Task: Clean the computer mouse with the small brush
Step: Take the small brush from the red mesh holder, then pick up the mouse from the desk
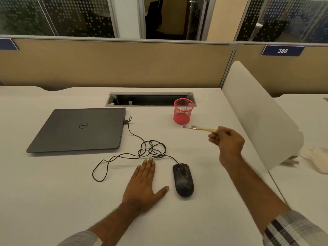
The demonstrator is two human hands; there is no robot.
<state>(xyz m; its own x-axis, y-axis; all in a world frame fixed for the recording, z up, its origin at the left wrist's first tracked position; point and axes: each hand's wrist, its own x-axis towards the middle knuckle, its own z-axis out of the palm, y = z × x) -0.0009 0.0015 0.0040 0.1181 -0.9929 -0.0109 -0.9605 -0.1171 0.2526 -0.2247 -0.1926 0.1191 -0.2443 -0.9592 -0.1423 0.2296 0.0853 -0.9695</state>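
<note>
A black wired computer mouse (183,181) lies on the white desk (53,192) near the front, smudged with pale marks. My left hand (144,183) rests flat on the desk just left of the mouse, fingers together, thumb pointing toward it without touching. My right hand (226,141) is raised above the desk, behind and to the right of the mouse, holding a small wooden-handled brush (200,128) by its handle end. The bristles point left, close to the base of the red mesh cup (183,111).
The mouse cable (142,150) lies in loose tangles and runs to a closed dark laptop (79,129) at the left. A cable slot (150,99) opens in the desk behind. A white curved divider (262,121) stands at the right, a pale cloth (317,158) beyond it.
</note>
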